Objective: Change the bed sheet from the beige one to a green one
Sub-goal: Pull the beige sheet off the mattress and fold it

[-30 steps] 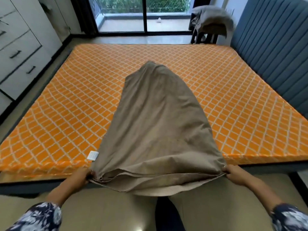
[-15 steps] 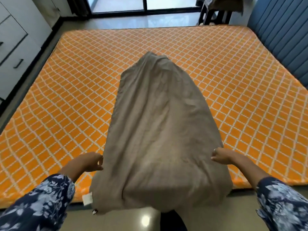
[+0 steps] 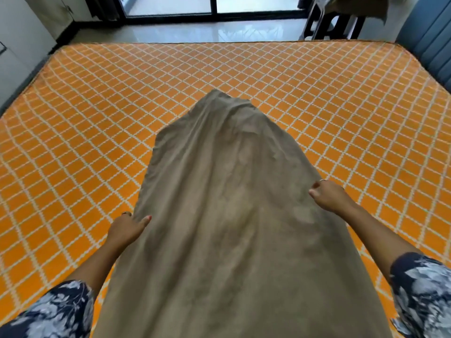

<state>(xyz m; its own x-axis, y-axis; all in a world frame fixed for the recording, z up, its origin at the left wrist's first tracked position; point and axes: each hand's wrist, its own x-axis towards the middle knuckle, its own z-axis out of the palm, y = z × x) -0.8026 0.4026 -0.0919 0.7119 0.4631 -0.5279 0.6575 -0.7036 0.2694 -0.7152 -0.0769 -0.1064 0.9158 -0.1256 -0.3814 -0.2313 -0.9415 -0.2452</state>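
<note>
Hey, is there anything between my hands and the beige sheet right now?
Nothing visible. The left hand and the right hand already touch opposite edges of the folded beige sheet, which lies on the orange mattress.

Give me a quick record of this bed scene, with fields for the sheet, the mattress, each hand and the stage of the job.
sheet: beige sheet, folded into a long strip, lies on the mattress and runs toward the person
mattress: orange mattress with white lattice pattern, otherwise bare
left hand: left hand at the strip's left edge, thumb on the cloth
right hand: right hand at the right edge, fingers curled onto the cloth
stage: beige sheet off and part folded; no green sheet in view
</note>
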